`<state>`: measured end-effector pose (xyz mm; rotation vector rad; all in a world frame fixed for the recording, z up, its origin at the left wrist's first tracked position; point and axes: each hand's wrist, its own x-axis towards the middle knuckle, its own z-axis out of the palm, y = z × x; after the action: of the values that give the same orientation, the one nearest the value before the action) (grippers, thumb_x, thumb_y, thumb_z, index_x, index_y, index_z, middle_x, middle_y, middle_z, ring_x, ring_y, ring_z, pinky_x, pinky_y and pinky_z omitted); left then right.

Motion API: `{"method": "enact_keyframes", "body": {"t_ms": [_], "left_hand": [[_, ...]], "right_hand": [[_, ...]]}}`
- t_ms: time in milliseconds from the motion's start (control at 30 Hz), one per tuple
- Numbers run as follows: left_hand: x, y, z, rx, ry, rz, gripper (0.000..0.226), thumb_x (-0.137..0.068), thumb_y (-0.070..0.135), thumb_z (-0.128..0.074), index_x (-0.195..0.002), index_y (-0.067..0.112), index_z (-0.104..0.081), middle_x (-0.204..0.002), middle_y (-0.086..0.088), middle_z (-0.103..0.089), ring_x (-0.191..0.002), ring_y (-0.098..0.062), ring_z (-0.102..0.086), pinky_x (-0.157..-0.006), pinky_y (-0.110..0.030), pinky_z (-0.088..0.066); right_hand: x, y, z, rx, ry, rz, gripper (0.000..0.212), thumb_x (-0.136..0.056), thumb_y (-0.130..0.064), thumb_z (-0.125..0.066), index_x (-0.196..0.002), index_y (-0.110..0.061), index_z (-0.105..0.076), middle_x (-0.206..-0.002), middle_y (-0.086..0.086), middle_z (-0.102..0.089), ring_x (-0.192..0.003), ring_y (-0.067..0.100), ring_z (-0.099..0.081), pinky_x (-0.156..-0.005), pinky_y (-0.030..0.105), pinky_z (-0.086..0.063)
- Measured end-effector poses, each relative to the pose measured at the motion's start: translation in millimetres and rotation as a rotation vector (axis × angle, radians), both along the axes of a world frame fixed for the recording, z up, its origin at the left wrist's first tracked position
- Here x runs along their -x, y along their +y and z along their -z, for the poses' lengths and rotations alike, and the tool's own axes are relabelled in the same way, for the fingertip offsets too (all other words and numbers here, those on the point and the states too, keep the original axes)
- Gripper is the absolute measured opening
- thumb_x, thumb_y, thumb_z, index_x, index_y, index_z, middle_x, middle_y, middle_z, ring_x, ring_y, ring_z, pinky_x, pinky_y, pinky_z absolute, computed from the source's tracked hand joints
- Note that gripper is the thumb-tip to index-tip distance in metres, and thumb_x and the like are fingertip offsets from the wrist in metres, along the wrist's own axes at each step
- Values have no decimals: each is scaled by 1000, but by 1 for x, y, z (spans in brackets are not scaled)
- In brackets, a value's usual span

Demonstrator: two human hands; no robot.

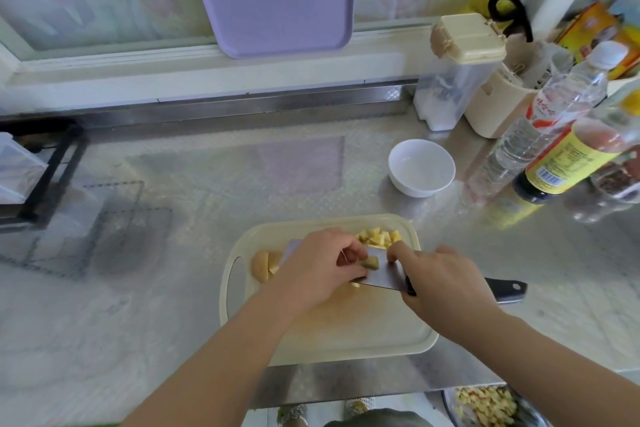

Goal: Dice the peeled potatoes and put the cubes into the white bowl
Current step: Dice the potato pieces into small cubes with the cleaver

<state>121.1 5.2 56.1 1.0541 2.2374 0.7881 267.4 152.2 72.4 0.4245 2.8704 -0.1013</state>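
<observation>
Potato halves (265,267), not yet diced, lie at the left end of the cream cutting board (381,333), parked out of the blade's way, I'd guess. Just right of them the left hand (322,270) arches over the board. Its fingertips are curled and pinch a small potato piece (370,262) that sits against the flat of the knife (381,277) (it looks like a scrap that clung to the steel and is being picked off). Behind the blade, at the board's far edge, the cut cubes (379,237) are heaped together, likely so they can be scooped up in one go. The right hand (450,284) is wrapped round the knife's black handle, forefinger stretched along the blade for steadiness, holding the flat turned up toward the other hand. Further right and back on the steel counter stands the white bowl (420,166), with nothing in it that I can see, near enough for an easy transfer. Bottles (554,135) crowd the counter beyond it.
</observation>
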Motion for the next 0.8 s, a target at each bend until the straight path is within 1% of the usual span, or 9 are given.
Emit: {"method": "enact_keyframes", "body": {"t_ms": [67, 133, 233, 367, 433, 500, 567, 633, 800], "left_hand": [[2, 5, 5, -37, -19, -9, 12, -78, 36, -77, -88, 35, -70, -84, 17, -63, -80, 1, -58, -74, -22, -47], [4, 13, 8, -73, -43, -22, 9, -80, 30, -77, -88, 29, -72, -84, 13, -62, -79, -1, -57, -69, -12, -41], [10, 25, 14, -77, -20, -34, 7, -82, 24, -76, -88, 24, -73, -82, 16, -59, -75, 3, -55, -68, -8, -37], [15, 28, 14, -117, -12, -54, 8, -85, 23, -73, -93, 23, -73, -88, 12, -61, -79, 0, -58, -73, -15, -42], [13, 25, 8, -115, -49, 12, 12, -84, 33, -74, -95, 30, -72, -94, 13, -63, -83, -2, -59, -73, -14, -46], [9, 24, 9, -55, -55, 105, 14, -82, 38, -74, -95, 34, -71, -95, 14, -63, -84, -2, -59, -74, -17, -48], [8, 25, 14, -32, -34, 120, 10, -84, 36, -73, -94, 33, -72, -93, 15, -62, -83, -2, -58, -75, -19, -48], [9, 28, 19, -35, -7, 88, 7, -85, 31, -72, -92, 30, -73, -89, 15, -60, -80, -2, -56, -74, -17, -45], [15, 36, 24, 16, 56, 62, 10, -88, 26, -69, -95, 27, -75, -97, 12, -63, -86, -6, -57, -82, -29, -49]], "right_hand": [[0, 1, 1, -6, -6, -17, 19, -96, -29, -49, -114, -31, -43, -86, -7, -67, -76, 21, -56, -59, 33, -33], [0, 2, 2, -6, -16, -32, 20, -96, -28, -49, -114, -31, -43, -87, -7, -67, -76, 21, -55, -59, 33, -35], [1, 4, 5, 6, -22, -44, 20, -96, -28, -49, -115, -32, -43, -88, -7, -68, -76, 21, -55, -60, 32, -39], [0, 5, 8, 32, -26, -50, 20, -96, -31, -51, -115, -33, -43, -90, -8, -69, -76, 20, -57, -67, 31, -47], [0, 5, 8, 46, -26, -52, 20, -97, -32, -52, -115, -33, -44, -90, -8, -69, -75, 19, -55, -68, 31, -51], [0, 5, 7, 54, -31, -54, 19, -97, -33, -51, -114, -33, -43, -89, -7, -68, -74, 19, -53, -68, 32, -51], [1, 4, 5, 53, -46, -59, 18, -97, -31, -49, -114, -32, -42, -89, -6, -67, -76, 20, -53, -68, 33, -48], [2, 3, 3, 46, -59, -70, 17, -97, -29, -48, -113, -30, -42, -87, -5, -67, -76, 21, -53, -68, 33, -47], [2, 3, -2, 67, -84, -51, 19, -97, -31, -51, -114, -31, -42, -82, -8, -61, -78, 21, -57, -72, 34, -54]]}}
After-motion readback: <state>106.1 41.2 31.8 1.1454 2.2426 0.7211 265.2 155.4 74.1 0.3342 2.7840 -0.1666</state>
